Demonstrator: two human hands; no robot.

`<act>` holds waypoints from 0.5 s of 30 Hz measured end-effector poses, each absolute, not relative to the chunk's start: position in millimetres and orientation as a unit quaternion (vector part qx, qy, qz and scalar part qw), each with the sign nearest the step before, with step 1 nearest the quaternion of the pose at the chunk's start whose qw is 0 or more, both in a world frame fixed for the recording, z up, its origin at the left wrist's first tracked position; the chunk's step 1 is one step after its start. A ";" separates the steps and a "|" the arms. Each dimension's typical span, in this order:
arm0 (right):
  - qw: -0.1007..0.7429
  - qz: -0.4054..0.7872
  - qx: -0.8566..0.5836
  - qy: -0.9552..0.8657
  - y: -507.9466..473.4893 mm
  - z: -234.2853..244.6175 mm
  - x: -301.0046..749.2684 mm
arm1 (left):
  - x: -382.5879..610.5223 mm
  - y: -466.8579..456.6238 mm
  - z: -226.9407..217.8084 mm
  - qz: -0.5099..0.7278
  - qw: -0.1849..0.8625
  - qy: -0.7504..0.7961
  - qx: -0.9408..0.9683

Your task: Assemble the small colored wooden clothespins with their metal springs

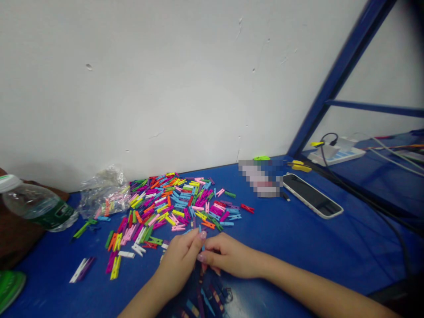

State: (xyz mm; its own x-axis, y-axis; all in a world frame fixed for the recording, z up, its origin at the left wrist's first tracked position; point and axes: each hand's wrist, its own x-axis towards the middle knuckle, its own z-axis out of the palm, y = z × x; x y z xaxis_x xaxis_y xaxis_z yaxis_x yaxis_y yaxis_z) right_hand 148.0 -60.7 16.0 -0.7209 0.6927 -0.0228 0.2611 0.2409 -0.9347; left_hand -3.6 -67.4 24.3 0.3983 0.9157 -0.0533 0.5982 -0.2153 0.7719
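Observation:
My left hand [179, 260] and my right hand [232, 256] meet at the front of the blue table, thumbs and fingers pinched together. Between the fingertips shows a small blue clothespin [200, 229], mostly hidden by the fingers. Just beyond the hands spreads a large pile of small clothespins [180, 201] in pink, yellow, purple, blue, green, orange, red and white. Under and in front of my hands lie several more clothespins [207, 302], dark and partly blurred. A white and a purple clothespin [82, 269] lie side by side at the left.
A crumpled clear plastic bag [106, 190] sits left of the pile, near a tipped bottle [43, 207]. To the right lie a phone [313, 195], a yellow-handled tool [300, 166] and a black cable [374, 205]. Behind stands a power strip [338, 154] by a blue frame post [331, 88].

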 end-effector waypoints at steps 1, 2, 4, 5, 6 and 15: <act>0.205 0.526 -0.316 -0.763 -60.3 15.9 148.0 | -3.8 -67.4 24.1 0.213 0.371 0.505 0.750; 0.206 0.524 -0.318 -0.763 -59.8 15.6 148.1 | -3.9 -67.4 24.0 0.213 0.372 0.505 0.750; 0.203 0.522 -0.319 -0.764 -59.0 14.9 148.2 | -4.2 -67.6 24.3 0.211 0.375 0.505 0.748; 0.203 0.521 -0.319 -0.765 -58.9 14.6 148.1 | -4.4 -67.7 24.7 0.211 0.377 0.504 0.748; 0.205 0.518 -0.320 -0.766 -59.0 14.3 147.8 | -4.6 -67.7 25.0 0.212 0.381 0.503 0.746; 0.276 0.532 -0.354 -0.718 -69.9 7.4 137.5 | -7.4 -63.4 15.5 0.253 0.447 0.479 0.712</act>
State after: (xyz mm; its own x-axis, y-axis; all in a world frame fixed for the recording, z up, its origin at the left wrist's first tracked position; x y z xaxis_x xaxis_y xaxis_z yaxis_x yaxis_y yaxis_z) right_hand 137.5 -69.9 7.4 -0.5964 0.8024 0.0193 0.2149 0.1829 -0.9594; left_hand -7.4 -63.4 15.5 0.4136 0.9080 -0.0674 0.4560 -0.1426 0.8785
